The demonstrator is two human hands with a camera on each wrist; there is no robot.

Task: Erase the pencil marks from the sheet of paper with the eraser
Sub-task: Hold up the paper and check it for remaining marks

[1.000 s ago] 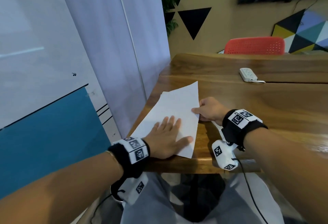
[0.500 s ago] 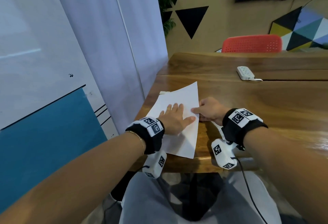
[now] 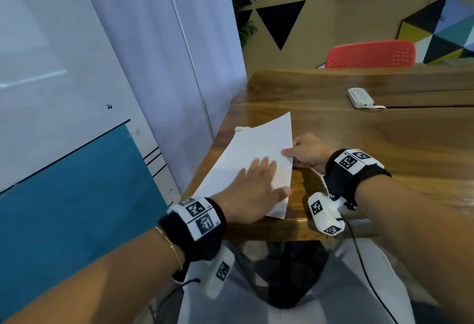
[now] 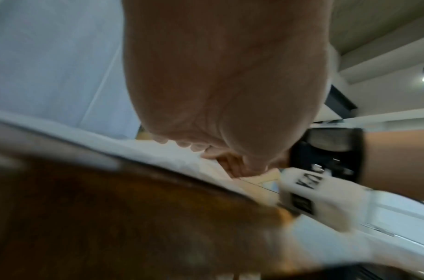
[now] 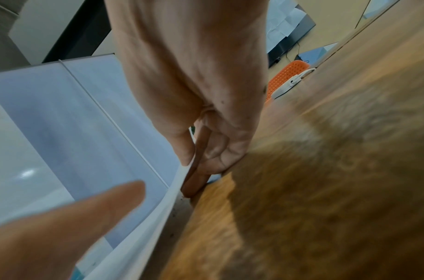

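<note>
Sheet of paper (image 3: 259, 149) sits mid-frame on wooden table (image 3: 384, 144), near its left edge. Your left hand (image 3: 252, 190) lies flat on lower half, fingers straight, pressing down. Your right hand (image 3: 307, 153) pinches sheet's right edge, thumb on top. Small pale thing at sheet's far corner, maybe eraser, can't tell. Power strip (image 3: 360, 97) upper right.

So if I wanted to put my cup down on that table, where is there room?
The widest bare wood of the table lies right of the right hand, short of the white power strip. The far plank before the red chair is bare too. The near left corner is crowded: paper, left hand.
</note>
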